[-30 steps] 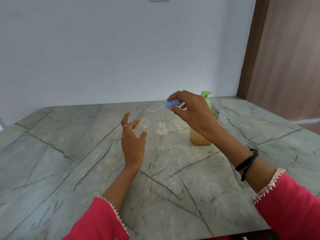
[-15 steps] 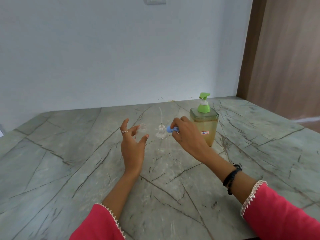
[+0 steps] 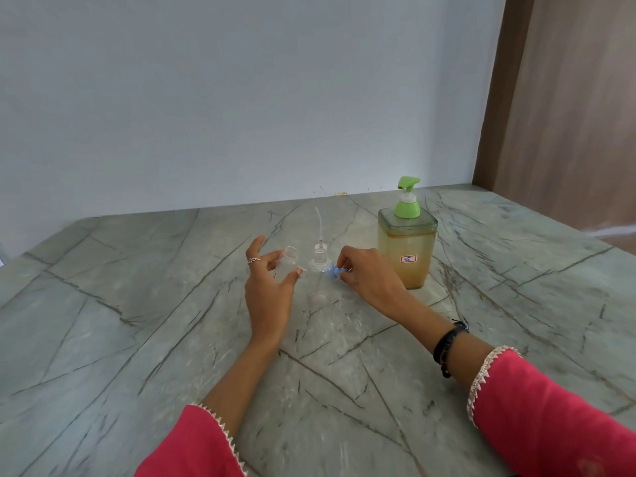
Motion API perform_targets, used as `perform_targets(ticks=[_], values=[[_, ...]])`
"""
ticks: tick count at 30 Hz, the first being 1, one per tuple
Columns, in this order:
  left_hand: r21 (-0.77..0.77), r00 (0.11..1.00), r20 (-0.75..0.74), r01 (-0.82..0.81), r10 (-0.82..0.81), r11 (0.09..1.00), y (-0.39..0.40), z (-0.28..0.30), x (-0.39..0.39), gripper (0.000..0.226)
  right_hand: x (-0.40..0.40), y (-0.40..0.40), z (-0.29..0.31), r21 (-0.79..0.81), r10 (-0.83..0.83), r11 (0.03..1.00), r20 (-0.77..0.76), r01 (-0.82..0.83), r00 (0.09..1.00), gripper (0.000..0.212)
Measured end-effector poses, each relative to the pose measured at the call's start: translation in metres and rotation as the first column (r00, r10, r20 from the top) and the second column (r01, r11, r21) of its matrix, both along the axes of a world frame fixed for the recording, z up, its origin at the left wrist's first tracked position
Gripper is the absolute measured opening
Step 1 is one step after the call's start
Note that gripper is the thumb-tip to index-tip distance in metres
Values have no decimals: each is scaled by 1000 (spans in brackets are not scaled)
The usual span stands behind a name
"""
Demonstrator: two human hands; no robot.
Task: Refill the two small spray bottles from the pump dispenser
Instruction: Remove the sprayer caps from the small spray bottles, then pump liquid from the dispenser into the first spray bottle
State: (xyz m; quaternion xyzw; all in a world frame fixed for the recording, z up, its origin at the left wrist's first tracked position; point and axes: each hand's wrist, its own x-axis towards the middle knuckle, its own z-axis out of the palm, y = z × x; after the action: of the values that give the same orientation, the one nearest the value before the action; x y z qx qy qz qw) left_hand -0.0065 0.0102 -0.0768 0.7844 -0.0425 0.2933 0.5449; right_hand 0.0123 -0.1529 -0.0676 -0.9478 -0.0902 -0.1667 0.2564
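I see the pump dispenser (image 3: 407, 249) standing upright at the far right of the marble table (image 3: 137, 321), long axis vertical, its green pump head (image 3: 407, 197) pointing its nozzle up and to the right. A small label with the figure 35 sits on its front face. Amber liquid fills most of the body.

Left of it, two clear spray bottles stand near the table's centre. The open bottle (image 3: 288, 265) is upright with its threaded neck uppermost. I cannot trace its lower body clearly, because the plastic is transparent and my left hand (image 3: 270, 294) covers part of it. The second bottle (image 3: 318, 270) stands just beside it on the right; its body is nearly invisible against the marble.

The blue spray cap (image 3: 332, 271) is near the second bottle's shoulder, with its thin dip tube (image 3: 319, 223) rising almost vertically and curving slightly left at the tip. Whether the tube runs from this cap or from the bottle neck, I cannot tell.

My right hand (image 3: 368, 280) pinches the blue cap between thumb and fingertips; the cap protrudes to the left of the grip. My left hand is spread wide, fingers curved around the open bottle's near side, gripping nothing that I can confirm. Both sleeves (image 3: 550, 414) are cut off by the lower frame edge.
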Motion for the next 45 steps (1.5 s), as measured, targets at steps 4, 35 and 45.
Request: perform_targets(ticks=[4, 35, 45], values=[[-11, 1000, -4, -4, 4, 1000, 1, -1, 2, 74, 3, 2, -5, 64, 13, 998, -5, -12, 1000, 13], [154, 932, 178, 289, -315, 945, -37, 18, -46, 61, -82, -32, 41, 90, -36, 996, 399, -1, 916, 8], [159, 915, 38, 391, -401, 907, -45, 9, -46, 65, -49, -87, 33, 363, -219, 925, 266, 113, 939, 73]])
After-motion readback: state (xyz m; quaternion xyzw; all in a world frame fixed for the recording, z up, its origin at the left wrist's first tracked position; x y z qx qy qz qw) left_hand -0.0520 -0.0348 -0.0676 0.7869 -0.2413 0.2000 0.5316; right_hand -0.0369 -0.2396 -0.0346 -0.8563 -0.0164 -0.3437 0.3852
